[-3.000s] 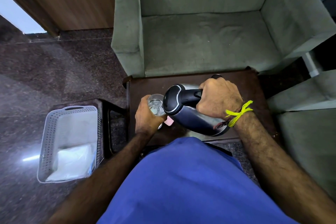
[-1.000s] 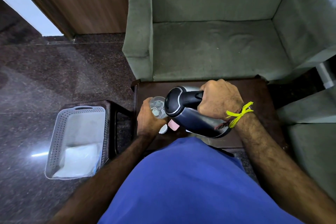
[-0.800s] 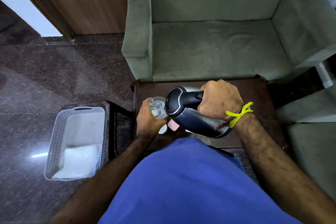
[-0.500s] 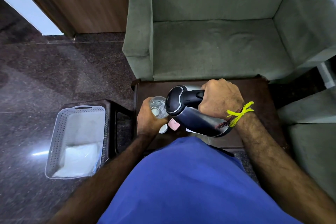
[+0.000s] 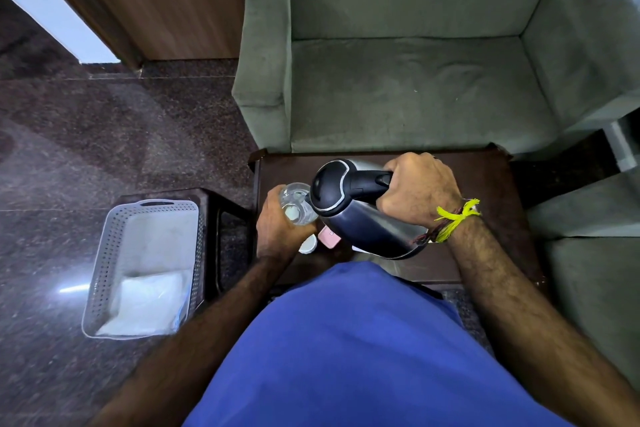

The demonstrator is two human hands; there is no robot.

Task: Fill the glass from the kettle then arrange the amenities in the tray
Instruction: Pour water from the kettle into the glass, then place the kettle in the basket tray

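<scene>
My right hand (image 5: 420,192) grips the black handle of a steel kettle (image 5: 367,229), tipped far to the left with its spout over a clear glass (image 5: 296,204). My left hand (image 5: 278,229) wraps around the glass and holds it above the dark wooden table (image 5: 485,177). Just below the glass lie a small white round item (image 5: 307,246) and a pink packet (image 5: 329,237), both partly hidden by the kettle and my hand. A white perforated tray (image 5: 104,253) sits on a low dark stand to the left and holds a white folded bag (image 5: 145,302).
A green armchair (image 5: 398,87) stands right behind the table, and another green seat (image 5: 588,253) is at the right. Dark polished stone floor (image 5: 69,149) spreads to the left. My blue shirt hides the table's near edge.
The kettle stays tipped over the glass and both hands hold their places. Only the camera has shifted slightly.
</scene>
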